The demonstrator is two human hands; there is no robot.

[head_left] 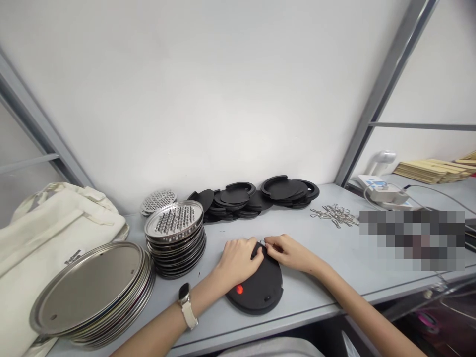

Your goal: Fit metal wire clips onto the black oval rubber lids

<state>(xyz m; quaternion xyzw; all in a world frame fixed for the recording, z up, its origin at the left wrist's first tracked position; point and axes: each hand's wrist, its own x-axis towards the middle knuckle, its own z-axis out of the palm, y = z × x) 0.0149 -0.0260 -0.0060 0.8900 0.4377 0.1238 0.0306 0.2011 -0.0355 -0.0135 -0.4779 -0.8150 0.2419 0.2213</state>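
A flat round black plastic disc [256, 287] with a red-orange dot lies on the table in front of me. My left hand [238, 258], with a watch on its wrist, grips the disc's far left edge, thumb on top and fingers curled over the rim. At the far edge my right hand [284, 252] pinches a thin wire loop [262, 242], which stands against the disc's rim. The fingertips partly hide where wire and disc meet. Similar bent wire pieces [334, 214] lie in a loose pile to the right.
Black round parts [238, 196] are heaped along the wall. To the left stand a stack of round metal grater plates [176, 238], a stack of oval metal trays [92, 287] and a cream cloth bag [67, 213]. A power strip [383, 188] with cables sits at right.
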